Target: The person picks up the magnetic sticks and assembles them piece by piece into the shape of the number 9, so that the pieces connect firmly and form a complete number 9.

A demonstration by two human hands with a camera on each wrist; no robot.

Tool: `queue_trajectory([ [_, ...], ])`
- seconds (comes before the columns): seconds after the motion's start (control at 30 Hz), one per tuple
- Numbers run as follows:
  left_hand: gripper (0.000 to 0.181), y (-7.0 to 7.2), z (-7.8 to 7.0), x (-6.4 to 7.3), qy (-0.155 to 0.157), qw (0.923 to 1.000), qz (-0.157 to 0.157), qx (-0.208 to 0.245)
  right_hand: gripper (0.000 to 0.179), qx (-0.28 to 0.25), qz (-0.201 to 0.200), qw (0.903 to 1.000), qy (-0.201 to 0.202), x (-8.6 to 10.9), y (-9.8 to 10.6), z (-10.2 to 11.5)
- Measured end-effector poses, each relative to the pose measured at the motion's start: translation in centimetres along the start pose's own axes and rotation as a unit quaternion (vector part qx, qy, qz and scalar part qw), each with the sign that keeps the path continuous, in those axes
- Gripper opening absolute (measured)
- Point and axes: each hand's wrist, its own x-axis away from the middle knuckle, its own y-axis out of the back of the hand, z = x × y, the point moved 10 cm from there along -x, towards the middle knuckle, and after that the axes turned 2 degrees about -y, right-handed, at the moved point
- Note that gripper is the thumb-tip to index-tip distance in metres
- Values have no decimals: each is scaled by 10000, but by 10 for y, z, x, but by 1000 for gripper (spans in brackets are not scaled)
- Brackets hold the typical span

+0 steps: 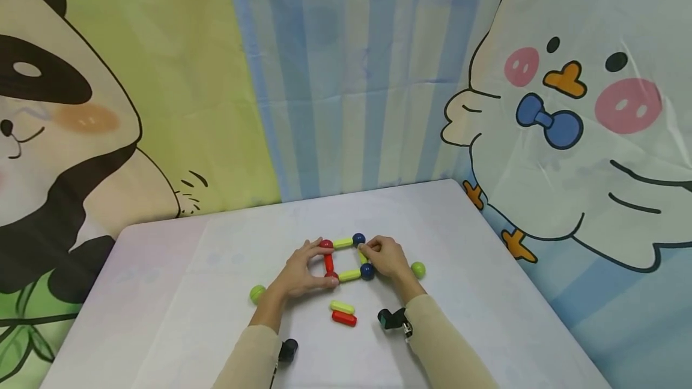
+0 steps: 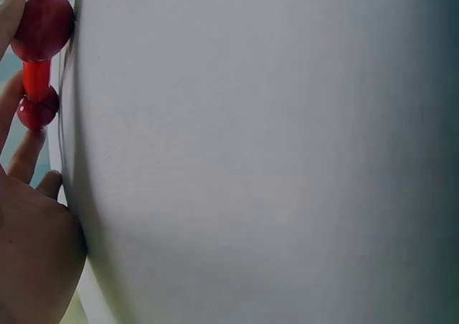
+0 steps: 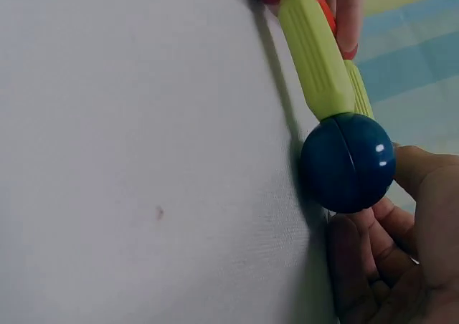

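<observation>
While your left hand [image 1: 299, 272] grips red balls [image 2: 44, 26], your right hand [image 1: 390, 257] a rod [image 1: 363, 258], the frame [image 1: 349, 275] between seems light, stiff: hold its corners [image 3: 348, 163].

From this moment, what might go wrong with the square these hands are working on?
The right hand is at the yellow-green side rod between the blue balls; an uneven push might pop it loose. The left hand spans both red balls; if it slips, the square might skew. A loose green ball lies beside the left forearm; a brush against it could set it rolling.
</observation>
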Motion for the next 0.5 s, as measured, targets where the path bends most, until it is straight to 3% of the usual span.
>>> queue_trajectory([
  [0.27,73,3,2,-3,131,9998,3,120,32,-242,18,9993,282,15,9,7],
  [0.5,73,4,6,0,214,9994,-80,257,22,-521,-263,9912,1187,40,16,22],
])
